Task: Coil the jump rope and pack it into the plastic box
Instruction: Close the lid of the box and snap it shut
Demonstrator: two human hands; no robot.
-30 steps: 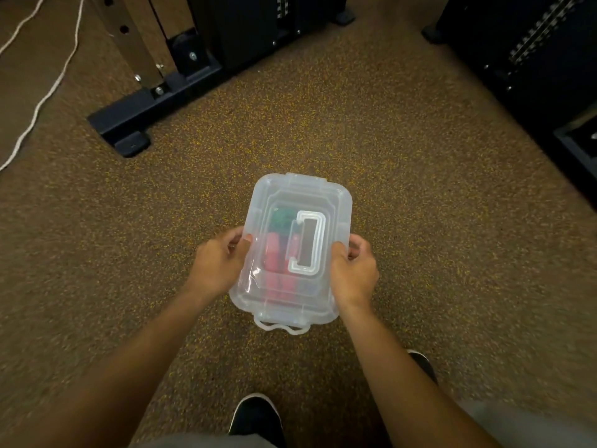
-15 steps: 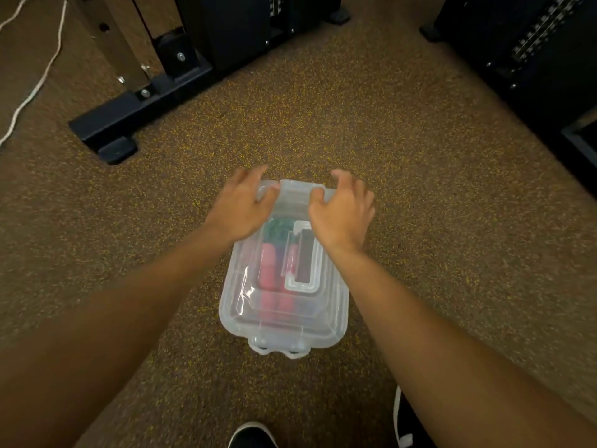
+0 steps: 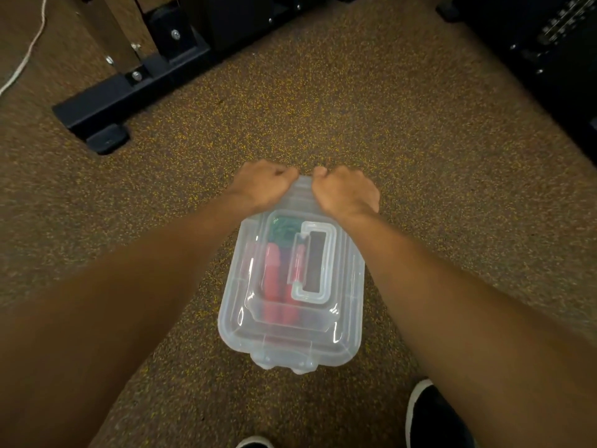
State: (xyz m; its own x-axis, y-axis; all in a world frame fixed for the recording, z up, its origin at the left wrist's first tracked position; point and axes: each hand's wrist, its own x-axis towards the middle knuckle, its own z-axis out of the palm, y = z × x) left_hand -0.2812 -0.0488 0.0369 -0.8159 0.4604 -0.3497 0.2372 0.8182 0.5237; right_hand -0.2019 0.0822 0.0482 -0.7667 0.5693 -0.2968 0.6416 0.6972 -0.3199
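A clear plastic box [image 3: 347,321] with its lid on lies on the speckled carpet. Through the lid I see the jump rope [image 3: 274,276]: red handles side by side and a green coil at the far end. A flat handle [image 3: 318,261] is folded down on the lid. My left hand [image 3: 261,185] and my right hand [image 3: 347,192] both sit at the box's far end, fingers curled over the far edge and gripping the latch there. The fingertips are hidden behind the edge.
A black metal machine foot [image 3: 100,108] with bolts lies far left. A white cord [image 3: 26,59] runs along the floor at the left edge. Dark equipment [image 3: 549,43] stands at the right. My shoes [image 3: 433,415] are near the bottom.
My hands left the box's long sides, reached to its far end with fingers spread, and now curl over the far edge. The box sits nearer in view.
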